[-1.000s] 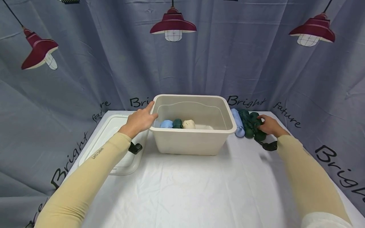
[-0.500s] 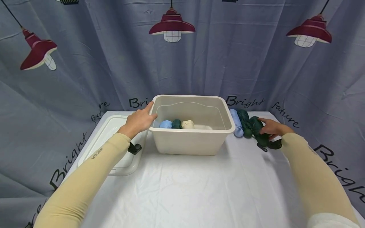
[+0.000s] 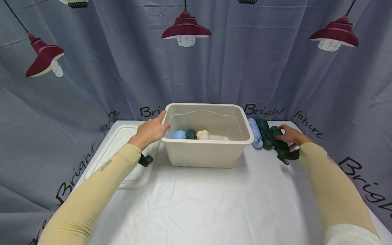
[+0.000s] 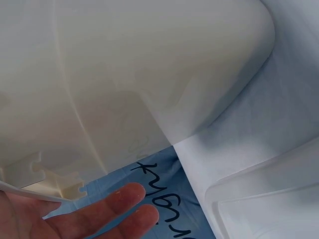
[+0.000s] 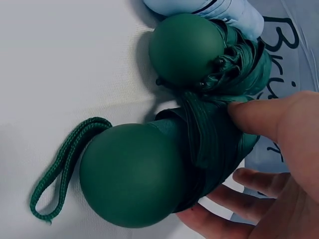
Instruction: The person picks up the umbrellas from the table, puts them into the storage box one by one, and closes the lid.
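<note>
A cream plastic storage box [image 3: 202, 154] stands mid-table. My left hand [image 3: 151, 131] rests on its left rim, thumb over the edge; in the left wrist view two fingers [image 4: 122, 199] stretch out straight below the rim. At the table's right, my right hand [image 3: 291, 135] holds a dark green folded umbrella [image 5: 132, 174], thumb on its fabric and fingers on the other side. Its round handle end and cord loop [image 5: 55, 184] point away from the palm. Beside it lie a second green folded umbrella [image 5: 187, 50] and a light blue one [image 3: 255, 134].
Inside the box sit a light blue bundle [image 3: 179, 134], a dark green bundle [image 3: 191, 134] and a cream bundle [image 3: 202, 134] along the near left. A white lid [image 3: 134, 182] lies flat left of the box. A printed curtain [image 3: 214, 75] hangs behind the white-covered table [image 3: 211, 204].
The right hand has shifted the nearest green umbrella slightly toward me and to the right, away from the second green one. The left hand has stayed on the box rim.
</note>
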{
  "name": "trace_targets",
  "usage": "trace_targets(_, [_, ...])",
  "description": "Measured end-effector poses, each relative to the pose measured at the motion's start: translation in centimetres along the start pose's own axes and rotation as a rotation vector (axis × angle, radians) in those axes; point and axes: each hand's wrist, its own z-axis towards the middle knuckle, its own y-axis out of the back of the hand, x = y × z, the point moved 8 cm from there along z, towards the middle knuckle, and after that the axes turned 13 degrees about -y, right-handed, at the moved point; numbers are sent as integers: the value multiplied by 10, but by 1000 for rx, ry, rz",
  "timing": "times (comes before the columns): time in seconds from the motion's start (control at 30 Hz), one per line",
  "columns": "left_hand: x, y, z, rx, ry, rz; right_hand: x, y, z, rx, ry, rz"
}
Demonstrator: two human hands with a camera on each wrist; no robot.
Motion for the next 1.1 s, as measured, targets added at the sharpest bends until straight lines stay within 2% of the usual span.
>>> trace_targets(0.43, [-1,-1,0,-2,-4,11,1,-9,11,109,9,-1])
trace_targets(1.1, [-1,1,-1,-9,-1,8,0,-1,4,-7,35,37])
